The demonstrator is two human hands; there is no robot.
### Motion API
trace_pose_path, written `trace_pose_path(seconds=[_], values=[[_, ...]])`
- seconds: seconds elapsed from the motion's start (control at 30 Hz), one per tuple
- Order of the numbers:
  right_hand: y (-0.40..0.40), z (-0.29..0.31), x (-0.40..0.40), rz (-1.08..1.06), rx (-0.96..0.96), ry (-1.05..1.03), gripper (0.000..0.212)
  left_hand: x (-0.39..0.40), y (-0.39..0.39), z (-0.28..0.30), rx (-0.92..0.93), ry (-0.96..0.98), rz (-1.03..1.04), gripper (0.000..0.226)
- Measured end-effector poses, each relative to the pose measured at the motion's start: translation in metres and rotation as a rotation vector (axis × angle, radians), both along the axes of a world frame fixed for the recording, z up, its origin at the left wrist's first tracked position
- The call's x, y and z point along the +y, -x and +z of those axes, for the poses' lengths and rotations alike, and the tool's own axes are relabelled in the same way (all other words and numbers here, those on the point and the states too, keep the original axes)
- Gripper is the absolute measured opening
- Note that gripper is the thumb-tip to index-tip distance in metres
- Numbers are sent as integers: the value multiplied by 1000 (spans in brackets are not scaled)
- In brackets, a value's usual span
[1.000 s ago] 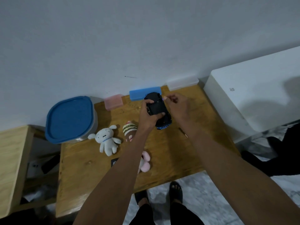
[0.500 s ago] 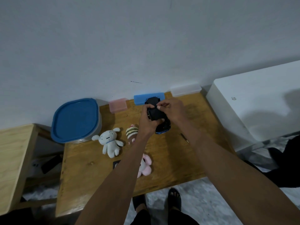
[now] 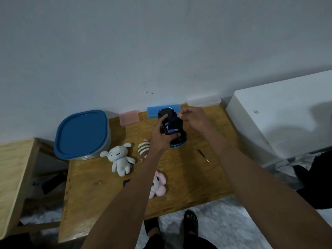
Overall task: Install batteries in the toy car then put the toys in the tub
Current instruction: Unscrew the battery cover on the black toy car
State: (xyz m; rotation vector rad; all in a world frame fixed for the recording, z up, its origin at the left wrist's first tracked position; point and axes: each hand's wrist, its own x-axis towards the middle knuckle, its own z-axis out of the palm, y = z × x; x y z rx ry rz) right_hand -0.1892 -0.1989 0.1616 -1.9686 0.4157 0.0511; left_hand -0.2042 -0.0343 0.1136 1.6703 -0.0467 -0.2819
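Head view, toy car (image 3: 173,126) underside now shows batteries (image 3: 170,130), left hand (image 3: 159,136) gripping

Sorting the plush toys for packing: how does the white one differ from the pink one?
The white plush lies in full view near the tub; the pink plush lies nearer the table's front edge, half hidden by the left forearm. White is all pale; pink has pink ears and limbs. Both rest on the table, untouched.

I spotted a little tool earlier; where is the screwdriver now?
The screwdriver lies on the wooden table, on the right, just beyond the right forearm and right of the toy car.
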Motion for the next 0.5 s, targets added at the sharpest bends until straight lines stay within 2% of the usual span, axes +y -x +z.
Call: trace_pose_path(seconds=[0.13, 0.27, 0.37, 0.5], values=[[1, -13, -14, -287, -58, -18, 5, -2, -1, 6, 41, 34, 7, 97], [13, -32, -26, -450, -18, -12, 4, -1, -3, 4, 41, 11, -9, 103], [33, -51, -28, -490, -13, -66, 5, 0, -2, 1, 41, 2, -28, 103], [58, -81, -25, -378, 74, 11, 8, 0, 2, -7, 68, -1, -39, 100]])
